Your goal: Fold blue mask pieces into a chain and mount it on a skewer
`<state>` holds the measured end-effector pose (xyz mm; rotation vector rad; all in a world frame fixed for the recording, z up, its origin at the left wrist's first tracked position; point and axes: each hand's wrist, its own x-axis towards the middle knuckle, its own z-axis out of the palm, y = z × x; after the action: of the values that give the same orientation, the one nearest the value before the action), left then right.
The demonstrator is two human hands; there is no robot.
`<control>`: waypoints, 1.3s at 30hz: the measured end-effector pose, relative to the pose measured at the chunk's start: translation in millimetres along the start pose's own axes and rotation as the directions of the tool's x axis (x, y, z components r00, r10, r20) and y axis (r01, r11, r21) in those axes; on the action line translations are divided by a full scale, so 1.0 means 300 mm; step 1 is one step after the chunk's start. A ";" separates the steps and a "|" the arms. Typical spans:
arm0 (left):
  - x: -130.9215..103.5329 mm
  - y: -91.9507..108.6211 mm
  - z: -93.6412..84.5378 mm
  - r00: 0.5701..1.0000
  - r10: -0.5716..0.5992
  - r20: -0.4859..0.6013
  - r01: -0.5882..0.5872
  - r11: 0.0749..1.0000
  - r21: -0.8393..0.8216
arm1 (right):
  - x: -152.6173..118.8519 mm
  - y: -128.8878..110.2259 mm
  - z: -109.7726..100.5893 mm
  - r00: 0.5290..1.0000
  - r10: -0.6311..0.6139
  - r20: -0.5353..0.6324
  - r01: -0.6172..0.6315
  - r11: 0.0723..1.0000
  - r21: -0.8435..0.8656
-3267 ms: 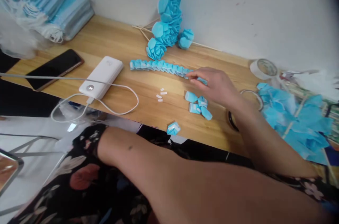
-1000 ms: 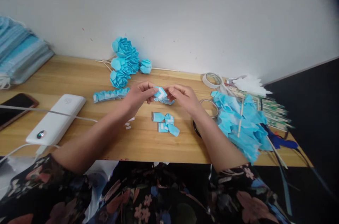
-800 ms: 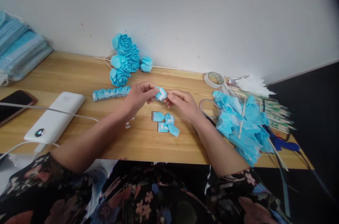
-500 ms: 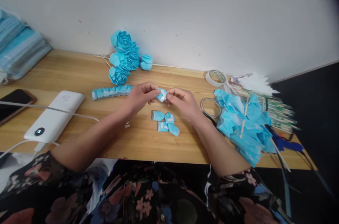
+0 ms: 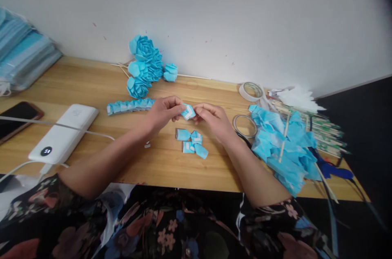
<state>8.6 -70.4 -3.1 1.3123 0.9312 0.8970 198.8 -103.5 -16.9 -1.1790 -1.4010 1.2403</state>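
Note:
Between my two hands is a small folded blue piece (image 5: 188,112) with white strips on it. My left hand (image 5: 167,113) pinches its left side between thumb and fingers. At its right edge, my right hand (image 5: 211,118) has thumb and fingers pressed together; whether they grip the piece or something tiny is too small to tell. Just below lie several similar folded blue pieces (image 5: 195,138) on the wooden table (image 5: 165,165). A row of folded blue pieces (image 5: 127,107) runs leftward from behind my left hand.
Blue fabric flowers (image 5: 145,61) lie by the wall. At right are tape rolls (image 5: 251,91), a blue fabric pile (image 5: 275,140), wooden sticks (image 5: 327,132) and a blue tool (image 5: 337,171). At left are a power bank (image 5: 64,132), a phone (image 5: 20,116) and bagged masks (image 5: 24,55).
The thumb and fingers of my right hand have drawn slightly right, and more of the folded piece shows. My left hand keeps its pinch. The view has shifted a little.

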 end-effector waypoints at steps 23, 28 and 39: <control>-0.009 -0.006 -0.006 0.988 0.154 -0.024 -0.148 0.975 0.165 | -0.029 -0.048 0.011 0.959 -0.226 -0.170 0.181 0.952 -0.248; -0.013 -0.013 0.002 0.931 0.352 -0.101 -0.312 0.907 0.282 | -0.064 -0.077 0.037 0.942 -0.315 -0.113 0.241 0.872 -0.427; -0.021 -0.035 0.017 0.788 0.612 0.058 -0.576 0.702 0.418 | -0.049 -0.059 0.044 0.966 -0.242 -0.097 0.169 0.865 -0.472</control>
<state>11.1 -78.7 -13.0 2.0331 0.7874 1.3072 186.2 -120.7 -1.1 -1.3633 -1.7089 0.6634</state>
